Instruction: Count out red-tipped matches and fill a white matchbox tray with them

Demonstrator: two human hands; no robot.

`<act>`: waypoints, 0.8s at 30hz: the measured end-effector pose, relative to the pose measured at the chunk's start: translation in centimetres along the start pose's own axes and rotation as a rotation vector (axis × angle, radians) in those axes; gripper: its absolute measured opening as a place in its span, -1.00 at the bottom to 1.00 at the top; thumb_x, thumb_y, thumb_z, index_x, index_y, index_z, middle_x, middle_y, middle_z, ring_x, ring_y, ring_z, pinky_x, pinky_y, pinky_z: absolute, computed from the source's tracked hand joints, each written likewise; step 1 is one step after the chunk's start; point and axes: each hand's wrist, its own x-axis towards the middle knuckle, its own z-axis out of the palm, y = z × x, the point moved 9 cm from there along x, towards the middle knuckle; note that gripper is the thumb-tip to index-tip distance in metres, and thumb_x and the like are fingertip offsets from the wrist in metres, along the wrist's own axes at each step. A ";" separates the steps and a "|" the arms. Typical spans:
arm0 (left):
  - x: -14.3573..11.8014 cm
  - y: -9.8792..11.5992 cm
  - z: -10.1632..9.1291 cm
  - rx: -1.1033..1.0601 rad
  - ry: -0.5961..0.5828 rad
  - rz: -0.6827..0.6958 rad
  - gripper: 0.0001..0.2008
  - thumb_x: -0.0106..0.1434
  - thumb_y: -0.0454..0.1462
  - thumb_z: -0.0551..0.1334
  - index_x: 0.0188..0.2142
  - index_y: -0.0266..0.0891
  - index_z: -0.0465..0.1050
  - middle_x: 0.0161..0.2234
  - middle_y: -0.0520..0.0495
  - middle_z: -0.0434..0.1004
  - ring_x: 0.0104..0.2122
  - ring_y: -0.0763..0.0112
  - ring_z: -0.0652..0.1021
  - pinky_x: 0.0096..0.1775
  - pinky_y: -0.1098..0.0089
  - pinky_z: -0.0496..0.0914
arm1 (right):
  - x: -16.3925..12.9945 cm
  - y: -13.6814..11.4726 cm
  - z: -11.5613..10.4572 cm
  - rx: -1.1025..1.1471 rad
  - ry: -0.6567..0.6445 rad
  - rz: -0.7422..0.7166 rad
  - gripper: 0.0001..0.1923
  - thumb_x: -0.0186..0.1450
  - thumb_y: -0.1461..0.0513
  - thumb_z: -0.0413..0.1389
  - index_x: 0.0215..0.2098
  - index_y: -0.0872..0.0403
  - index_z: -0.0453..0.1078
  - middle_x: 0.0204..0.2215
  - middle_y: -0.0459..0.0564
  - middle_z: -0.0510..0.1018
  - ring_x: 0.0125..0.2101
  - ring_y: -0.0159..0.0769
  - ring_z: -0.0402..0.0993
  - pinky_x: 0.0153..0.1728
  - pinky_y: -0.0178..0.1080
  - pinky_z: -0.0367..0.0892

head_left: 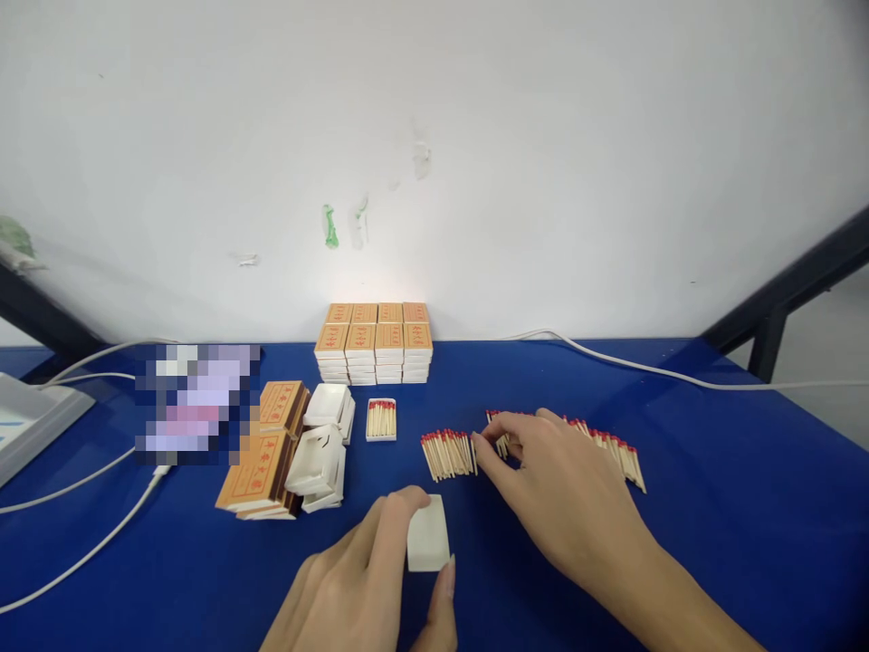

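Observation:
My left hand (367, 570) grips a small white matchbox tray (428, 536) by its edges, with the thumb at the near right corner and a finger at the far edge. The tray's inside looks empty. My right hand (563, 480) has thumb and forefinger pinched at the right end of a small row of red-tipped matches (448, 455), on a match there. Beneath and beyond that hand lies a longer row of matches (621, 448), partly hidden by it. A tray filled with matches (381, 420) rests on the table a little farther off.
Orange matchboxes (373, 340) are stacked by the wall. More matchbox covers (264, 462) stand at the left beside stacked white trays (318, 460). Farther left are a blurred-out phone-like object (196, 398), a white cable (101, 552) and a plastic container (41, 426). Another cable (631, 365) runs along the back right.

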 end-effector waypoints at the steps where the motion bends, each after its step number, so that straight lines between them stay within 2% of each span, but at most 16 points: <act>1: 0.0 0.0 0.0 0.002 0.003 0.000 -0.64 0.43 -0.33 0.13 0.19 -0.10 0.26 -0.33 0.10 0.57 -0.56 0.42 0.64 -0.61 0.48 0.45 | 0.0 0.0 0.0 0.006 -0.001 -0.007 -0.70 0.52 0.10 0.07 -0.24 -0.09 0.63 -0.34 -0.01 0.66 -0.16 0.00 0.59 -0.25 -0.11 0.20; 4: 0.1 0.0 0.0 0.011 -0.004 -0.003 -0.63 0.41 -0.33 0.17 0.18 -0.08 0.25 -0.28 0.06 0.62 -0.49 0.37 0.71 -0.61 0.48 0.47 | -0.1 -0.1 -0.2 0.037 -0.008 -0.033 -0.68 0.53 0.10 0.05 -0.25 -0.09 0.62 -0.37 -0.02 0.66 -0.17 -0.01 0.58 -0.27 -0.11 0.19; 13: -0.2 -0.5 0.8 0.064 -0.028 -0.039 -0.61 0.42 -0.29 0.16 0.21 -0.06 0.24 -0.27 0.03 0.57 -0.53 0.30 0.68 -0.57 0.40 0.56 | 0.0 0.3 -0.6 0.043 0.031 -0.021 -0.64 0.52 0.04 0.02 -0.28 -0.11 0.61 -0.37 -0.01 0.67 -0.22 0.01 0.60 -0.31 -0.07 0.26; 16: -0.4 -0.6 0.9 0.091 -0.013 -0.041 -0.58 0.42 -0.29 0.17 0.25 -0.07 0.23 -0.25 0.01 0.57 -0.52 0.29 0.69 -0.52 0.38 0.59 | -0.5 -0.6 -0.7 -0.040 0.105 -0.046 -0.59 0.50 -0.05 0.03 -0.34 -0.05 0.55 -0.36 0.07 0.67 -0.20 0.08 0.60 -0.29 -0.02 0.30; 19: -0.6 -0.7 1.0 0.096 -0.021 -0.045 -0.56 0.42 -0.29 0.16 0.26 -0.09 0.23 -0.23 -0.01 0.59 -0.48 0.26 0.71 -0.59 0.41 0.52 | -1.3 -2.0 -0.6 -0.122 0.174 -0.082 -0.48 0.47 -0.20 0.02 -0.33 -0.01 0.48 -0.33 0.16 0.65 -0.18 0.13 0.59 -0.31 0.00 0.35; 24: -1.0 -1.1 1.5 0.152 -0.056 -0.013 -0.45 0.42 -0.25 0.21 0.36 -0.21 0.19 -0.15 -0.12 0.63 -0.42 0.18 0.74 -0.54 0.33 0.60 | -1.6 -3.8 -0.2 -0.200 0.218 -0.085 -0.34 0.38 -0.38 0.02 -0.32 0.01 0.42 -0.35 0.24 0.58 -0.20 0.17 0.57 -0.38 -0.03 0.38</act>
